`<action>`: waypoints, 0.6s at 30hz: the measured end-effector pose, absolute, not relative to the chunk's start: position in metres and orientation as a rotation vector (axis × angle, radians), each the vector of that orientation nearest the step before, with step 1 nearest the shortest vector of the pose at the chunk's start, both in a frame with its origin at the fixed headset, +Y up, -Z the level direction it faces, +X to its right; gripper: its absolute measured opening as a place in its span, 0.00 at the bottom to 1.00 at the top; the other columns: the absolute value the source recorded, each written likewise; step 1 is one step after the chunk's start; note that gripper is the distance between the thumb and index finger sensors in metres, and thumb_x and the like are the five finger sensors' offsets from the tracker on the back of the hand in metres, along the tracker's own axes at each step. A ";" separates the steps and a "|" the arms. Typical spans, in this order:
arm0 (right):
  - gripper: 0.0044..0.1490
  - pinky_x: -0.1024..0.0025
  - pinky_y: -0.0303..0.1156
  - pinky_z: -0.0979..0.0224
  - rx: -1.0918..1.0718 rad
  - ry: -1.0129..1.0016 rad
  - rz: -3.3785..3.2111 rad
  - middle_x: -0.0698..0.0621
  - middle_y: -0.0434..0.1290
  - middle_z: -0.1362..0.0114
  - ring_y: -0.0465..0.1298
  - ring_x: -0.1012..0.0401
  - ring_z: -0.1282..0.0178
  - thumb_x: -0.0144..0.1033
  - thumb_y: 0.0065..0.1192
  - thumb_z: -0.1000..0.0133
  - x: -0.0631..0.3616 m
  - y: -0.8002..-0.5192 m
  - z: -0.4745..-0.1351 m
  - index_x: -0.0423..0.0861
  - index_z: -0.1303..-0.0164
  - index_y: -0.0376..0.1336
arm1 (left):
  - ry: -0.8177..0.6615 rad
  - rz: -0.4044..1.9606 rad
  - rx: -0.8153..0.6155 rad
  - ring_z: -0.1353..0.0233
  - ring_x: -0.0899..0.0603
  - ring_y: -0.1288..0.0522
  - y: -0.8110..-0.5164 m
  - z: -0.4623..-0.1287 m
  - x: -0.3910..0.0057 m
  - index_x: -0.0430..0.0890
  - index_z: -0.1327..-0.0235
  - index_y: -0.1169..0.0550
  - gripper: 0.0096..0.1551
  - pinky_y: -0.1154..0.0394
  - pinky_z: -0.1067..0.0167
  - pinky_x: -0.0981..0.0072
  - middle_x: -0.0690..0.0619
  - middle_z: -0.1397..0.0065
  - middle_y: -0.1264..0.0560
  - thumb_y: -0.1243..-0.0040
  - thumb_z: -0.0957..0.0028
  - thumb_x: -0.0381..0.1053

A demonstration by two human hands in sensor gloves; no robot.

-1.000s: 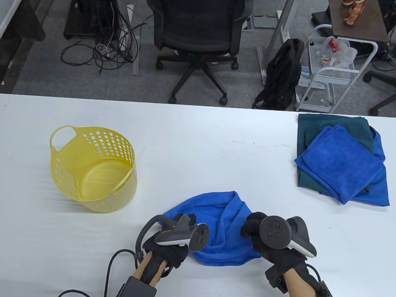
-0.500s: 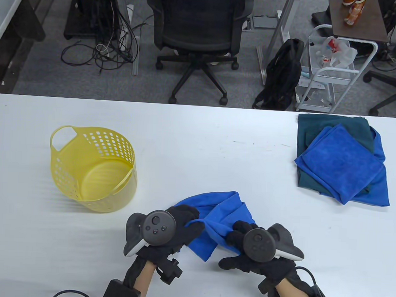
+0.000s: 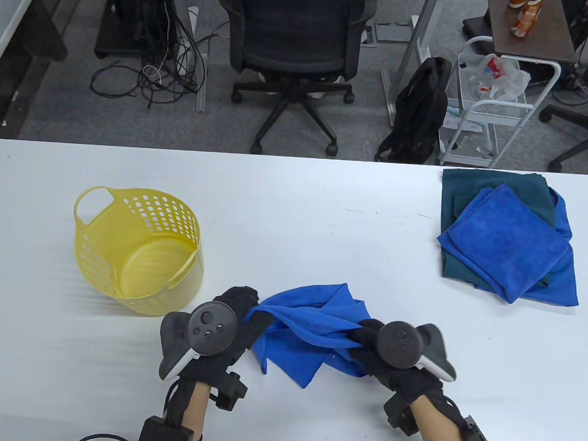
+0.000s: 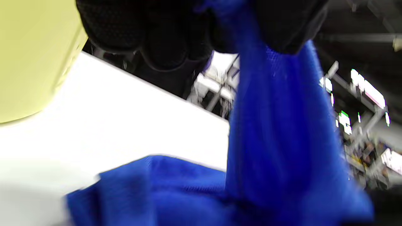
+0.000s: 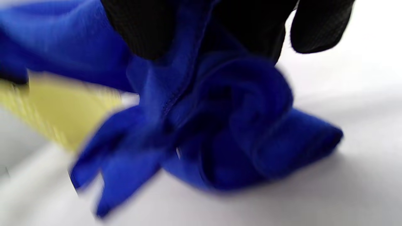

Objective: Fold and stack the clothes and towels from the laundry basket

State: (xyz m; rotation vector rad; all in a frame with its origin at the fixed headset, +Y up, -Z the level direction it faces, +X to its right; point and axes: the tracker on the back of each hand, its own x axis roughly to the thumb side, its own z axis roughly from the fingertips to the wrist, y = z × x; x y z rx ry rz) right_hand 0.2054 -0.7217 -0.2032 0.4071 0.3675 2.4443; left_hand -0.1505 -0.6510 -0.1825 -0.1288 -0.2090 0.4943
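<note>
Table point(image 3: 294, 206): yellow basket point(image 3: 136, 252), both hands pinch towel point(image 3: 313, 328).

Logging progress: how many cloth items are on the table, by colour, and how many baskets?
Blue cloths: 3, one held, two in the stack
Dark green cloths: 1
Yellow baskets: 1
Total: 5

Both hands wear black knit sensor gloves. The left hand point(image 3: 231, 325) carries a dark grey round-faced tracker point(image 3: 206, 324) with 3 small buttons and a white-edged grip. The right hand point(image 3: 390, 368) bears a matching tracker point(image 3: 405, 344). Black boxes sit strapped at each wrist point(image 3: 228, 390), and a black cable point(image 3: 100, 437) trails off at 7 o'clock.
</note>
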 end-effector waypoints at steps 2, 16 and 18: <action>0.23 0.33 0.66 0.29 0.313 0.267 2.349 0.34 0.67 0.21 0.71 0.38 0.29 0.36 0.60 0.33 0.230 -0.713 -0.209 0.43 0.30 0.69 | -0.254 0.498 -0.266 0.32 0.39 0.18 -0.652 -0.185 -0.157 0.49 0.31 0.25 0.26 0.20 0.37 0.48 0.37 0.18 0.27 0.37 0.40 0.57; 0.24 0.42 0.72 0.34 0.021 -0.148 2.298 0.35 0.68 0.23 0.74 0.43 0.34 0.44 0.65 0.38 0.294 -0.687 -0.203 0.44 0.36 0.72 | -0.113 0.496 -0.027 0.44 0.48 0.17 -0.645 -0.179 -0.170 0.55 0.29 0.23 0.20 0.19 0.45 0.57 0.50 0.33 0.20 0.40 0.33 0.55; 0.24 0.47 0.74 0.37 -0.013 -0.180 2.297 0.32 0.66 0.21 0.75 0.44 0.36 0.41 0.63 0.36 0.297 -0.682 -0.199 0.43 0.34 0.71 | -0.160 0.703 -0.010 0.48 0.51 0.16 -0.647 -0.180 -0.178 0.56 0.28 0.25 0.20 0.18 0.52 0.65 0.46 0.27 0.24 0.43 0.31 0.56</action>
